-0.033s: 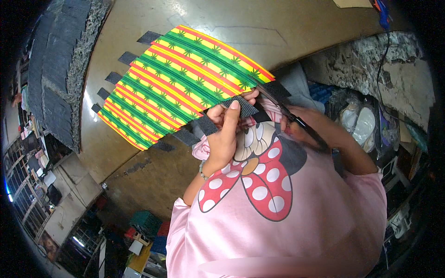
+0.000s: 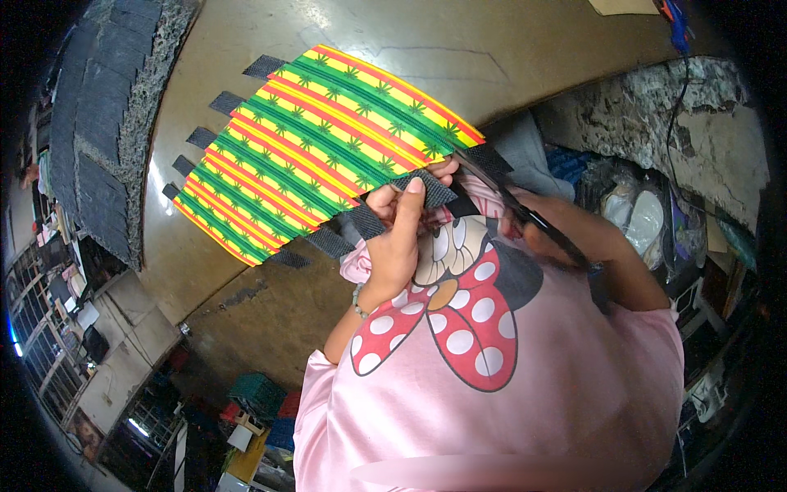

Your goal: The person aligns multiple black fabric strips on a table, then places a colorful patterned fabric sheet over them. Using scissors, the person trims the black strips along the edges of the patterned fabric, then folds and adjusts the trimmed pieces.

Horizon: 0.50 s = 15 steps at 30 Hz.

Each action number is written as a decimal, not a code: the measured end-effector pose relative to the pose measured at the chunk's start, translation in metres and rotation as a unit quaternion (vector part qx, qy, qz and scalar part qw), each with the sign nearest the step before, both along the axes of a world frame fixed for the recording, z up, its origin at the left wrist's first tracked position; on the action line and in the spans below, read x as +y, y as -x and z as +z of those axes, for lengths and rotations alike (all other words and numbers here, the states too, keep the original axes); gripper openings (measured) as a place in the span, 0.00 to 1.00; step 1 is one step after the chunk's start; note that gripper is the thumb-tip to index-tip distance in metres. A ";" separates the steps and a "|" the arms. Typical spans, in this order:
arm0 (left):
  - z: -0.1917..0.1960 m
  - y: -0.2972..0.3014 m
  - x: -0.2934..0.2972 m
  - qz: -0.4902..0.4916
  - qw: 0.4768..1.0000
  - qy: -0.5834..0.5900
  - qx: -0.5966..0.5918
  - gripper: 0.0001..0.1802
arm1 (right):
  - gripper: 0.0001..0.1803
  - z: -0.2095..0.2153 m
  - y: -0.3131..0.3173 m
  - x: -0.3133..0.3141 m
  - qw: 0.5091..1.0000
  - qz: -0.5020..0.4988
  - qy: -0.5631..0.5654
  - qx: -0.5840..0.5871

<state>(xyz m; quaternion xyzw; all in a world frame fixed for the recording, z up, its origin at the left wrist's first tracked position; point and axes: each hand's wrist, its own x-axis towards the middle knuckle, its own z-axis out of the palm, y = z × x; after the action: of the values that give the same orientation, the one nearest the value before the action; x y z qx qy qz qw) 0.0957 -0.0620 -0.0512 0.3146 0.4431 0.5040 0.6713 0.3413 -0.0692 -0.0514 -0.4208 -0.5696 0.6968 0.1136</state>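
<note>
A sheet of joined straps, striped green, yellow and red with dark leaf prints, lies slanted over the table. Black woven tabs stick out along its left and near ends. My left hand grips the near end, thumb pressed on one black tab and fingers partly hidden beneath. In my right hand is a pair of long dark scissors. Their blades point up-left to the strap edge, beside the end tab at the right corner. How far the blades are apart is unclear.
The brown table has a worn front edge. A stack of dark grey sheets stands at the left. Clear plastic bags lie low on the right, near a hanging black cable. A blue-handled tool rests at the far right.
My right hand and the scissor handles have shifted slightly to the right. The left hand and the strap sheet stay practically where they were.
</note>
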 end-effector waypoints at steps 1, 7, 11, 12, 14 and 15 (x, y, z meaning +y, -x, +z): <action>0.000 0.002 0.001 -0.003 1.000 0.012 0.005 0.18 | 0.21 0.002 -0.010 0.000 0.998 0.033 -0.030 -0.038; 0.000 0.015 0.001 -0.171 0.978 0.116 0.022 0.23 | 0.23 0.071 -0.082 0.023 0.977 0.065 -0.191 -0.075; 0.031 0.034 -0.001 -0.467 0.871 -0.153 0.007 0.32 | 0.22 0.096 -0.056 0.068 0.877 -0.061 -0.279 -0.386; 0.042 0.041 0.003 -0.421 0.892 -0.164 -0.009 0.32 | 0.26 0.091 -0.044 0.087 0.817 -0.080 -0.360 -0.443; 0.064 0.059 0.017 -0.316 0.927 -0.198 -0.041 0.32 | 0.30 0.078 -0.020 0.136 0.758 -0.104 -0.450 -0.460; 0.074 0.068 0.022 -0.223 0.964 -0.142 -0.010 0.30 | 0.30 0.075 -0.009 0.155 0.739 -0.107 -0.470 -0.471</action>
<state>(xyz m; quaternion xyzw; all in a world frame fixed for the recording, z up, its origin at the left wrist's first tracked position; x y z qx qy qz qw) 0.0273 -0.0401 0.0226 0.4926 0.2785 0.4024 0.7196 0.3503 0.0855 0.0236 -0.6463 -0.7571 0.0371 0.0879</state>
